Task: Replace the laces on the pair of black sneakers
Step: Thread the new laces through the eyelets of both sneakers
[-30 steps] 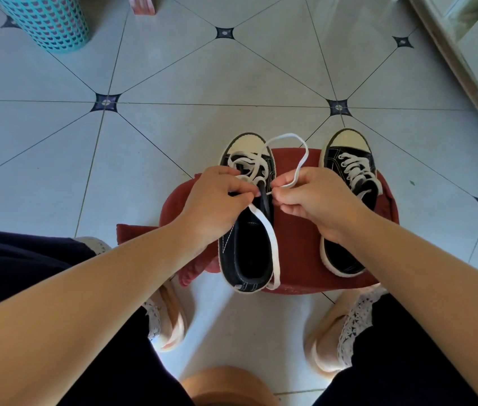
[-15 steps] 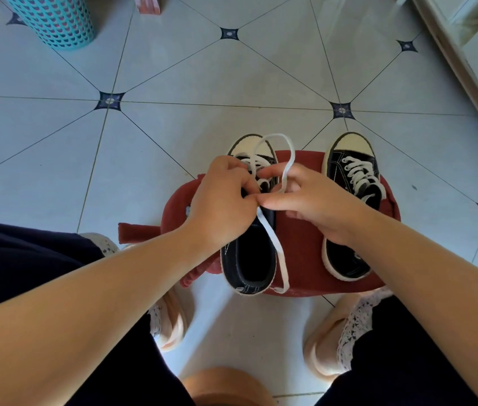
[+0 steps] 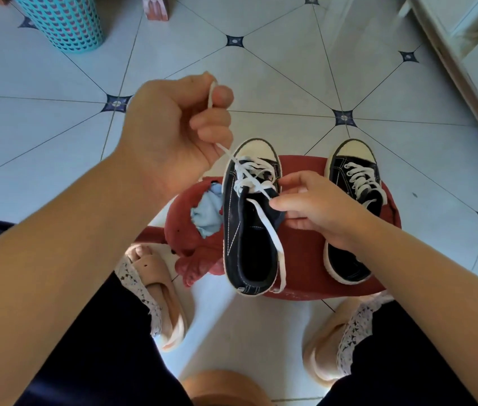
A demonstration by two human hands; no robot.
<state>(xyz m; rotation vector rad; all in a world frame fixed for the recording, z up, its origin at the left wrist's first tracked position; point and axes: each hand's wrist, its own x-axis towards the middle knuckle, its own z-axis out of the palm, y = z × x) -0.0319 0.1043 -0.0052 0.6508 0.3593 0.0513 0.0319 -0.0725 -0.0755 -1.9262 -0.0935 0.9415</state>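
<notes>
Head | left hand (image 3: 173, 127) pinches lace (image 3: 229, 156) taut | right hand (image 3: 319, 209) holds sneaker (image 3: 233, 218)

A single view, from a camera worn on the person's head, faces forward and steeply down along both forearms. It sits close in: the left hand (image 3: 173, 127), lifted toward the lens with a lace (image 3: 264, 224), looms large at upper centre, while the right hand (image 3: 316, 209) on the near sneaker (image 3: 249, 244) shows smaller at centre right. The wide lens bows the tiled floor (image 3: 290, 83) outward. Dark-clad legs (image 3: 100, 347) fill the lower corners; a teal basket (image 3: 62, 22) is cropped at upper left.
</notes>
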